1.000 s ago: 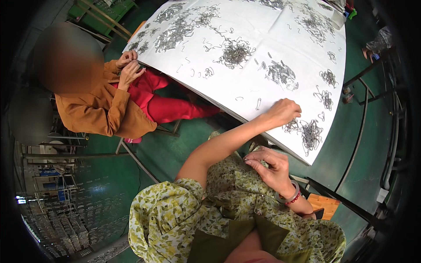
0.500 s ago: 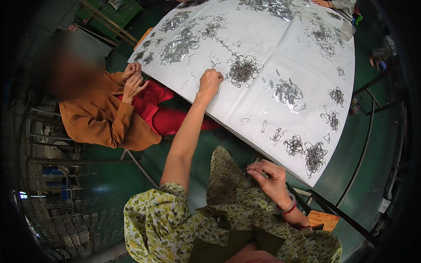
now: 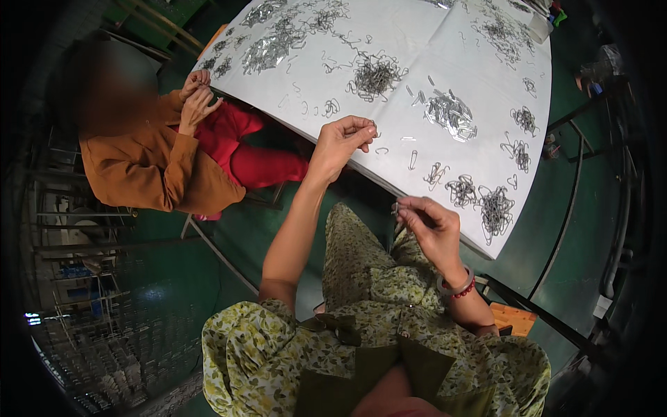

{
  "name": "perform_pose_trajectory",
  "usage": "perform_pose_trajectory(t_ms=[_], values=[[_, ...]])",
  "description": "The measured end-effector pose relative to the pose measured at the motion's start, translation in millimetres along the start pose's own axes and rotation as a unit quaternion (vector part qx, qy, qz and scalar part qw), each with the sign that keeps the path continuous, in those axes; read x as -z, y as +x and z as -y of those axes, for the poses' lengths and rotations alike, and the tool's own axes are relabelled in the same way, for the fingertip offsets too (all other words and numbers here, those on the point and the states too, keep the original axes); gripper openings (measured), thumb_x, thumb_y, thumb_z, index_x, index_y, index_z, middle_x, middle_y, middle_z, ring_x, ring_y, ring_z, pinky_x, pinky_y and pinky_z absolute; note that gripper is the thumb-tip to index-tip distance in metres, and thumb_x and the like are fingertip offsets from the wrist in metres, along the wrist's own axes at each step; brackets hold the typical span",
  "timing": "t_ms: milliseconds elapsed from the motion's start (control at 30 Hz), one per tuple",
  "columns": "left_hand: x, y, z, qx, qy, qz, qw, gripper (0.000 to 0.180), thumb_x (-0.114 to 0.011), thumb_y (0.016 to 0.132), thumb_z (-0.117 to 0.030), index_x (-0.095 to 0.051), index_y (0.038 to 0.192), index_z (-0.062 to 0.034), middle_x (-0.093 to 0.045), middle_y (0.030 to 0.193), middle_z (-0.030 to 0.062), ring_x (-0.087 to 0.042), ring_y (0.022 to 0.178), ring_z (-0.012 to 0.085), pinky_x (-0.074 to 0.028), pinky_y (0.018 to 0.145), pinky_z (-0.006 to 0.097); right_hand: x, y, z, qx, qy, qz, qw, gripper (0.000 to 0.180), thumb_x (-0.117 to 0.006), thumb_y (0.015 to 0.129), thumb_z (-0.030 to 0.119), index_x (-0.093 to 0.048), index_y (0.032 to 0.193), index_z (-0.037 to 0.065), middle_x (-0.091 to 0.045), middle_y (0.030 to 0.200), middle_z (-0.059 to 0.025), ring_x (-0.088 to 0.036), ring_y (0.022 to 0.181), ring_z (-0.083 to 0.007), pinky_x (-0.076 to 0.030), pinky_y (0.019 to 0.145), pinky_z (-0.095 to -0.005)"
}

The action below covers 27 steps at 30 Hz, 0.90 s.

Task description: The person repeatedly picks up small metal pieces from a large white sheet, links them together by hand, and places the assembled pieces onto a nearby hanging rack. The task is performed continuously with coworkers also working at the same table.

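Observation:
My left hand hovers over the near edge of the white table, thumb and fingers pinched together. A tiny dark bit shows at its fingertips, too small to name. Closer to me, my right hand is pinched on a small metal piece, mostly hidden by the fingers. Beyond my left hand lies a heap of dark bent wire hooks. To the right of that heap is a pile of shiny silvery strips. Near the right corner sit small heaps of wire clips.
On the left a co-worker in a brown shirt sits at the table edge, hands together. More strips and hooks are spread across the far side. A pale container stands at the far right edge. A wooden stool is beside me.
My left hand has left the spot beside the hook heap and come back toward me and to the right, nearer my right hand. My right hand has risen slightly in view, still pinched.

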<state>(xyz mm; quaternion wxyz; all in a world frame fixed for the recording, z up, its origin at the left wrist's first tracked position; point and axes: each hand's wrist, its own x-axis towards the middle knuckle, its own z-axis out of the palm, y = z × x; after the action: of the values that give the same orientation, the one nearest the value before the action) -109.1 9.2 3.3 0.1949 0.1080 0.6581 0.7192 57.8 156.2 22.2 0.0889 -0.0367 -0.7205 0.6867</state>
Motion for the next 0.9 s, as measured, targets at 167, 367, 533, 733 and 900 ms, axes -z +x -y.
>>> perform_pose_trajectory(t_ms=[167,367,533,733,900], values=[[-27,-74,-11,-0.018,-0.122,0.07,0.99,0.009,-0.062,0.083,-0.004,-0.061,0.089,0.0018,-0.061,0.092,0.0079,-0.054,0.082,0.0109,-0.045,0.072,0.024,-2,7,-7,-0.036,0.042,-0.026,0.998,0.016,-0.06,0.083,0.0,-0.063,0.098,-0.003,-0.063,0.074,-0.0033,-0.056,0.064,-0.0053,-0.044,0.054,-0.0176],[-45,-102,-4,-0.109,0.036,0.01,0.993,0.007,-0.061,0.082,0.0,-0.061,0.088,0.002,-0.056,0.1,0.0071,-0.054,0.092,0.011,-0.046,0.082,0.025,-7,1,-2,-0.008,0.044,-0.064,0.997,0.017,-0.061,0.083,0.001,-0.063,0.099,-0.002,-0.065,0.079,-0.0047,-0.059,0.067,-0.0061,-0.046,0.055,-0.0183],[-55,-110,11,-0.2,0.077,-0.087,0.973,0.009,-0.061,0.082,-0.001,-0.059,0.089,0.0022,-0.06,0.093,0.0084,-0.058,0.079,0.012,-0.048,0.069,0.025,-14,-5,0,0.02,0.016,-0.06,0.998,0.017,-0.061,0.082,-0.002,-0.064,0.098,-0.002,-0.066,0.08,-0.0049,-0.059,0.071,-0.0063,-0.048,0.06,-0.0183],[-66,-112,12,-0.211,0.012,-0.13,0.969,0.006,-0.056,0.087,-0.002,-0.054,0.091,0.0017,-0.064,0.087,0.0081,-0.06,0.078,0.0117,-0.048,0.071,0.025,-11,0,-1,0.096,-0.035,-0.072,0.992,0.021,-0.061,0.08,-0.004,-0.064,0.101,-0.001,-0.066,0.083,-0.0072,-0.062,0.073,-0.0102,-0.051,0.063,-0.0213],[-59,-114,10,-0.201,0.042,-0.101,0.973,0.01,-0.053,0.086,0.004,-0.052,0.095,0.0016,-0.06,0.092,0.0096,-0.057,0.088,0.0141,-0.046,0.079,0.025,65,62,-21,0.08,-0.241,-0.141,0.957,0.016,-0.059,0.083,0.004,-0.066,0.096,-0.001,-0.065,0.08,-0.0115,-0.059,0.064,-0.0138,-0.046,0.058,-0.0258]])
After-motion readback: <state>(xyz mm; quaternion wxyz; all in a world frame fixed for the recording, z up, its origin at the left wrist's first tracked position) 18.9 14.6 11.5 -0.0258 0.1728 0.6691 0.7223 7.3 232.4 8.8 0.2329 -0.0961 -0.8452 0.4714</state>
